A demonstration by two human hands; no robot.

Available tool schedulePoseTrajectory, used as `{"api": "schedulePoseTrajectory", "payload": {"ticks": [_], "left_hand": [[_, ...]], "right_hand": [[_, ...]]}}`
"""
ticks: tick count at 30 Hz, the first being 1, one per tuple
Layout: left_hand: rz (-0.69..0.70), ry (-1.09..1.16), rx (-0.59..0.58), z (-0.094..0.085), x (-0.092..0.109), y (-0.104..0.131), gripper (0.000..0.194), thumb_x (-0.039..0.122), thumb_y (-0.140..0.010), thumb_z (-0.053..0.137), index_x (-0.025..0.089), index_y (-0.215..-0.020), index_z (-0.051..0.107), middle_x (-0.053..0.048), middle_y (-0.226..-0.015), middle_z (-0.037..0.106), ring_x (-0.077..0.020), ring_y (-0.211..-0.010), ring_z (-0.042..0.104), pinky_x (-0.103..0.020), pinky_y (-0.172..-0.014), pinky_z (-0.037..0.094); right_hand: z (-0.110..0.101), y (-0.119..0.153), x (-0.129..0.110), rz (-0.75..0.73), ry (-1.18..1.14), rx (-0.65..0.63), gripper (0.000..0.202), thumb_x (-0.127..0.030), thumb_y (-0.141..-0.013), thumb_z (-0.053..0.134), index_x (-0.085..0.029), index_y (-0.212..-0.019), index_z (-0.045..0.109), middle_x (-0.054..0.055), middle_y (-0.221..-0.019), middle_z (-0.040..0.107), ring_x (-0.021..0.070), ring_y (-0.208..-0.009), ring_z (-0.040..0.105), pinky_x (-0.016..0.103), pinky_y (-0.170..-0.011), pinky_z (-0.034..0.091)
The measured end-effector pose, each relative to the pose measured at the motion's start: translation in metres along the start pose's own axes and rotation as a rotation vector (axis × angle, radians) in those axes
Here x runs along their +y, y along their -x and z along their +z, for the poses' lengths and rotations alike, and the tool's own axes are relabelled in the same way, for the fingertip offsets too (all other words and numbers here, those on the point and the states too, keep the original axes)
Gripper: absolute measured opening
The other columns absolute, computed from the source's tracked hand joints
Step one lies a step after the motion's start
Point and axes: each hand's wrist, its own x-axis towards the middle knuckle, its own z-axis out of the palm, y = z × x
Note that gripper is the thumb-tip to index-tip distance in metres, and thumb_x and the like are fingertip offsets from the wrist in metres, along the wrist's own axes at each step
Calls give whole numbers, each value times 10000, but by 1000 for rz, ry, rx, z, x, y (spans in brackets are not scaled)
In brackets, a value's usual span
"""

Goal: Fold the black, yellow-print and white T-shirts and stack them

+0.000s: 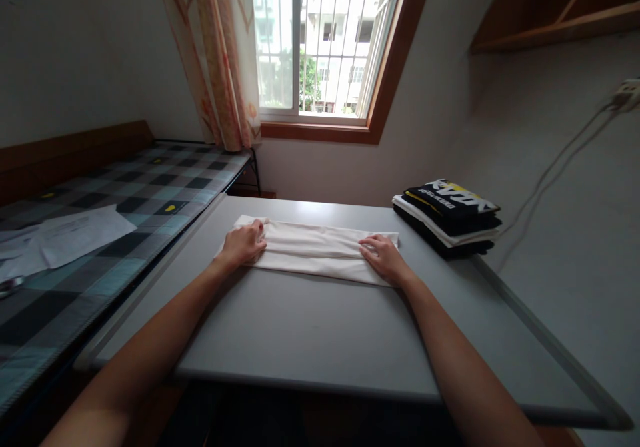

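Note:
A white garment point(310, 244), folded into a long flat strip, lies across the table in front of me. Its exact kind cannot be told from the folds. My left hand point(245, 242) is at the strip's left end, with its fingers curled in and closed on the fabric. At the right end, my right hand point(383, 257) rests on top of the cloth with its fingers stretched out. A crease runs lengthwise between the two hands.
The garment lies on a light grey table point(310, 334). Folded dark and white clothes form a stack point(447, 217) at its right back edge. Left of it stands a bed point(165, 187) with papers point(85, 234) on its checked cover. A curtained window point(330, 47) is behind.

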Motion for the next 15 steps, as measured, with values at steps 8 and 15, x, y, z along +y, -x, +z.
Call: {"api": "schedulePoseTrajectory", "payload": {"ticks": [8, 15], "left_hand": [[94, -63, -38, -5, 3, 6, 358, 341, -855, 508, 281, -1201, 575, -85, -1129, 645, -259, -940, 643, -331, -770, 475], [203, -93, -5, 0, 9, 9, 318, 307, -942, 389, 245, -1165, 607, -130, -1214, 506, -265, -988, 598, -350, -773, 486]], "right_hand": [[0, 1, -1, 10, -4, -1, 277, -367, -890, 543, -230, -1033, 737, 98, -1082, 663, 255, -1042, 591, 415, -981, 442], [0, 0, -1, 10, 1, -1, 264, -360, -890, 545, -234, -1017, 739, 95, -1073, 664, 253, -1040, 593, 404, -984, 440]]}}
